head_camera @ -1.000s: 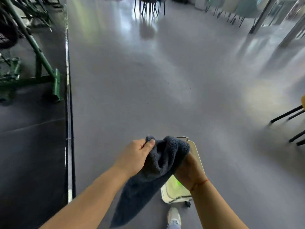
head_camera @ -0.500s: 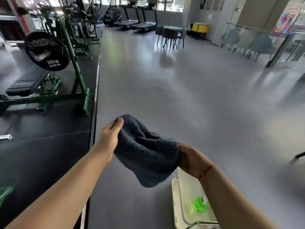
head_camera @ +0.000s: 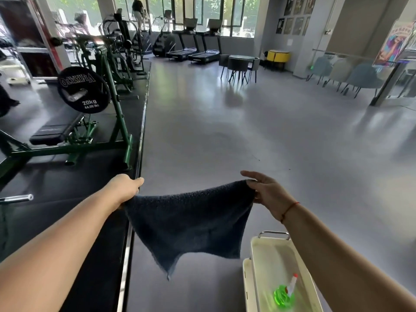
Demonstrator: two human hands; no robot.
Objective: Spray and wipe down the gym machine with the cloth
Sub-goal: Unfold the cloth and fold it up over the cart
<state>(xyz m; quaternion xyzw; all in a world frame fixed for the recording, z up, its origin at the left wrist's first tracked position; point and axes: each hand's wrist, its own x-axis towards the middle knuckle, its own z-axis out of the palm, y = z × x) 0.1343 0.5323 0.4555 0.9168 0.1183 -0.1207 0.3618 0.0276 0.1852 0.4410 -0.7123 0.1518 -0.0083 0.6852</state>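
Observation:
A dark blue-grey cloth [head_camera: 191, 224] hangs spread out in front of me, stretched between both hands. My left hand [head_camera: 125, 188] grips its left top corner. My right hand [head_camera: 265, 192] pinches the right top corner, with the other fingers extended. A green spray bottle [head_camera: 284, 294] with a white and red nozzle stands in the cream tray of a cart [head_camera: 267, 262] at the lower right. A green gym machine [head_camera: 112, 102] with a black 20 kg plate [head_camera: 83, 90] and a black bench pad stands on the dark mat to the left.
A raised dark mat [head_camera: 67, 176] with a metal edge strip runs along the left. A chrome bar end [head_camera: 18, 198] pokes in at the far left. Grey floor stretches ahead to a table with chairs [head_camera: 238, 64], treadmills [head_camera: 195, 52] and a row of chairs on the right.
The view has lifted from the floor to the room. My hands moved apart and the bunched cloth has been pulled open into a flat hanging sheet.

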